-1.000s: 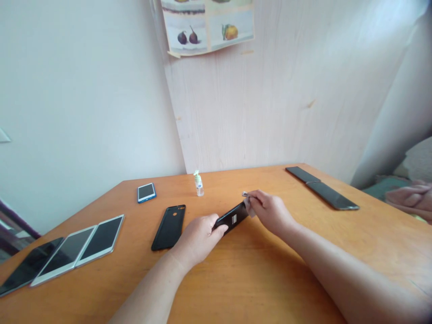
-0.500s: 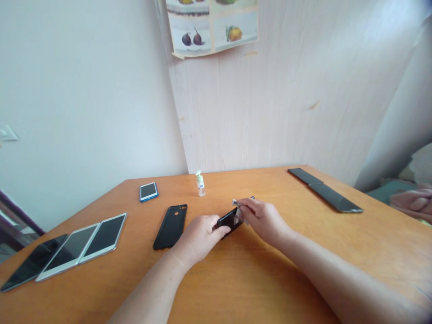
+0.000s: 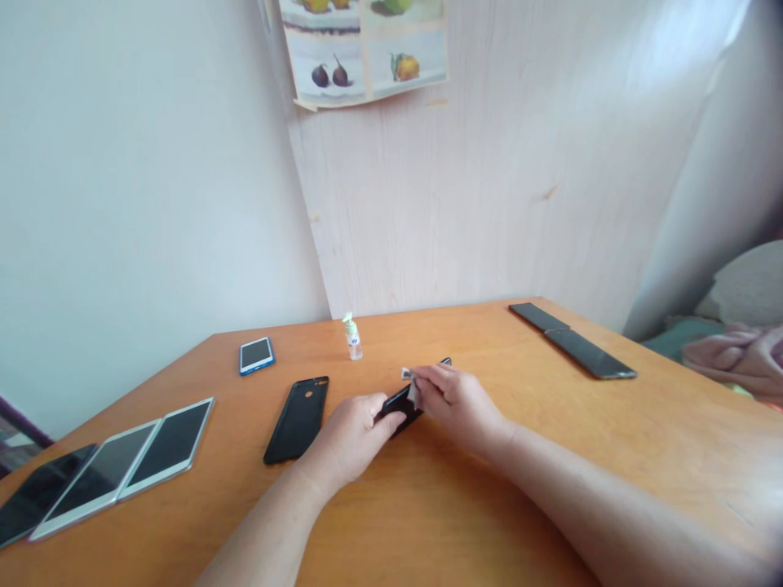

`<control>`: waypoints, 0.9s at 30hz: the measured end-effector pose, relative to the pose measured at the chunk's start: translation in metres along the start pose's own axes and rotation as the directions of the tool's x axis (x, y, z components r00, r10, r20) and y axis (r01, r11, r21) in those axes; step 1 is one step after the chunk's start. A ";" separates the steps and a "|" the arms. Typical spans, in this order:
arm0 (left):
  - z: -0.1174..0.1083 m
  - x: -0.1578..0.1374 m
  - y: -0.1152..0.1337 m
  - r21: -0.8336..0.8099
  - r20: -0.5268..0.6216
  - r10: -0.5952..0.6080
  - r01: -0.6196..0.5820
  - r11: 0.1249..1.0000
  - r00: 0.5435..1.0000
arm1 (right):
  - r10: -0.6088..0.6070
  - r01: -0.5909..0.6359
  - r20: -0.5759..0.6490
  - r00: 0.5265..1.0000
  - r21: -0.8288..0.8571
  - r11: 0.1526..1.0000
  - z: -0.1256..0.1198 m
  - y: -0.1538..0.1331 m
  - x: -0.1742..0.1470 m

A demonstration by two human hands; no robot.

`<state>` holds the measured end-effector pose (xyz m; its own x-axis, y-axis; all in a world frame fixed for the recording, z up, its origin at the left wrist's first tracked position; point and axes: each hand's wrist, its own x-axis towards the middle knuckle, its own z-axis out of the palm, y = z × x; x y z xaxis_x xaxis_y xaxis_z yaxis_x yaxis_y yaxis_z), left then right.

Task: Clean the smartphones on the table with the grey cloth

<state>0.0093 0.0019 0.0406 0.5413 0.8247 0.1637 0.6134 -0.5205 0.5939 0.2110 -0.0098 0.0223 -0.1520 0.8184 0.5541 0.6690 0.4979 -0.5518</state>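
Centrally, over the wooden table (image 3: pixel 453 522), a black phone (image 3: pixel 400 402) is tilted between both hands. The left hand (image 3: pixel 355 432) has thumb and fingers closed around its near end; the right hand (image 3: pixel 458 403) pinches a whitish wipe (image 3: pixel 414 395) against it, hiding much of the far half. Just beside the left hand lies a black case (image 3: pixel 298 420). Beyond are a pump bottle (image 3: pixel 353 341) and a blue-edged phone (image 3: pixel 256 355); white-framed devices (image 3: pixel 170 447) lie left, dark ones (image 3: pixel 591 354) right.
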 end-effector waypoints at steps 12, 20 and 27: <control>0.004 0.001 -0.010 -0.092 0.032 -0.123 0.125 0.988 0.992 | 0.380 -0.372 0.018 0.925 -0.167 0.913 -0.013 0.059 0.013; 0.004 0.005 -0.019 -0.037 -0.045 -0.135 0.134 0.990 0.990 | 0.379 -0.359 0.011 0.925 -0.298 0.884 -0.017 0.060 0.013; 0.005 0.006 -0.023 -0.054 -0.082 -0.141 0.137 0.989 0.987 | 0.324 -0.298 0.047 0.945 -0.289 0.910 -0.010 0.059 0.012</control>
<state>0.0016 0.0175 0.0243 0.4005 0.9052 0.1419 0.6500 -0.3898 0.6523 0.2561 0.0270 0.0029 0.0390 0.9483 0.3149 0.8642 0.1262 -0.4870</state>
